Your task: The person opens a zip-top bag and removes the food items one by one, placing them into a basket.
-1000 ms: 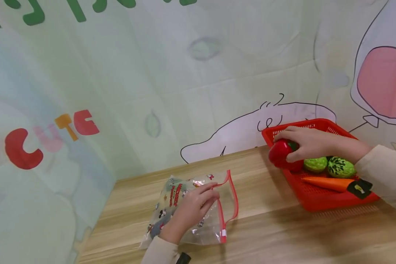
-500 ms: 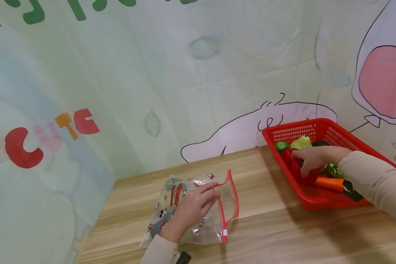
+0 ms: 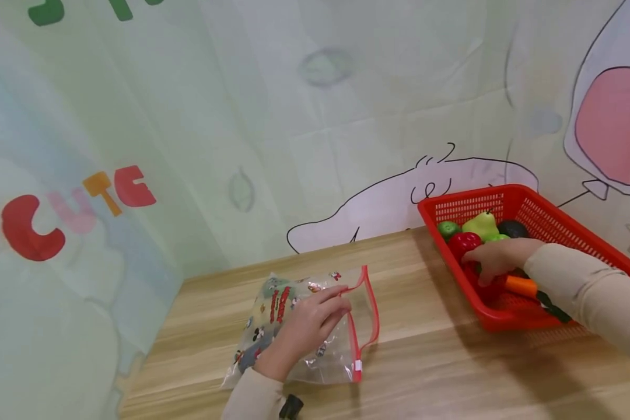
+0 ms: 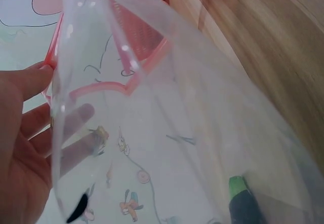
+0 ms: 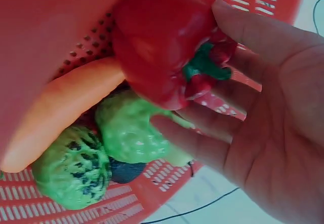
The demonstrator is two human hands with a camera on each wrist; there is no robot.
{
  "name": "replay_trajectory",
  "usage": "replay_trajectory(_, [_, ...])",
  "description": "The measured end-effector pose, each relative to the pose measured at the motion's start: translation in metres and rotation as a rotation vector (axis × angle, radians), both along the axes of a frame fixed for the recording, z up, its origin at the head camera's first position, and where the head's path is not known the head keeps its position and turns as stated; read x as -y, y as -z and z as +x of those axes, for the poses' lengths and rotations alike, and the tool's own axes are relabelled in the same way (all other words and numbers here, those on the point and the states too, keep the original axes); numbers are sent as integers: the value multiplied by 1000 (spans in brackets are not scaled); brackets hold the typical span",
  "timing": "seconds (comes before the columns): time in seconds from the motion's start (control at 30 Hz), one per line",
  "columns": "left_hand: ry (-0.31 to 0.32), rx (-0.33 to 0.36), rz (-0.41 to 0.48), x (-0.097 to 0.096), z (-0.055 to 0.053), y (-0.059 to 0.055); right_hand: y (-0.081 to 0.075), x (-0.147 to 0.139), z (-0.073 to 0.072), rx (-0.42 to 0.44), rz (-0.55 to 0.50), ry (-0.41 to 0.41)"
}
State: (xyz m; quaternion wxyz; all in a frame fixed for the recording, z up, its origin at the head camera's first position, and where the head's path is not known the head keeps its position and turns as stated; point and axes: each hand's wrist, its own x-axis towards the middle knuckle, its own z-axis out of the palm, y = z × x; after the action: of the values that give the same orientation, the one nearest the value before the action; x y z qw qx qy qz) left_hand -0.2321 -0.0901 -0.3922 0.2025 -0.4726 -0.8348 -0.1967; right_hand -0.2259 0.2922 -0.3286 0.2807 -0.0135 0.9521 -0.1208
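Observation:
In the head view a clear cartoon-print zip bag (image 3: 315, 373) lies on the table with its red-edged mouth (image 3: 375, 326) facing right. My left hand (image 3: 312, 321) pinches the upper layer by the mouth. The left wrist view has the thumb outside the plastic and fingers showing through it. My right hand (image 3: 496, 256) reaches into the red basket (image 3: 478, 303). In the right wrist view its thumb and fingers go round a red bell pepper (image 5: 157, 41), the green stem (image 5: 207, 64) towards the palm. Part of those fingers is hidden behind the pepper.
Beside the pepper lie a carrot (image 5: 66, 112) and bumpy green vegetables (image 5: 71, 165). Another red item (image 3: 464, 240), a pear (image 3: 480, 224) and a small round green item (image 3: 448, 229) sit at the basket's back. Behind the wooden table (image 3: 415, 361) hangs a printed cloth (image 3: 241, 105).
My right hand has gone from above the basket's left side down into it, with the red pepper, which now covers the carrot's tip. The left hand stays at the bag's mouth.

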Motion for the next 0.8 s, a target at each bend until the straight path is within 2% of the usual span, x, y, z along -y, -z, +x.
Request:
replay_trajectory(0.07, [1,-3,-4,0,-1,-2,-5,2,-1,-35,6,-38])
replay_trajectory(0.13, [1,-2,-6,-2,-1,-3,-13,7,0,-113,27,-100])
replay_trajectory(0.3, [5,37,-24,-7,-2,-7,-40,31,11,-454,83,-229])
replay_trajectory(0.4, [20,42,-31,-11,-4,-8,-53,53,21,-586,43,-285])
replay_trajectory(0.5, [28,24,-27,-14,-5,-8,-59,76,29,-611,7,-354])
replay_trajectory(0.6, [34,9,-19,-16,-5,-8,-56,95,34,-560,-8,-441])
replay_trajectory(0.7, [42,12,-24,-18,-4,-9,-44,110,37,-485,-17,-504])
replay_trajectory(0.8, [46,25,-40,-20,-3,-10,-22,123,35,-454,-7,-541])
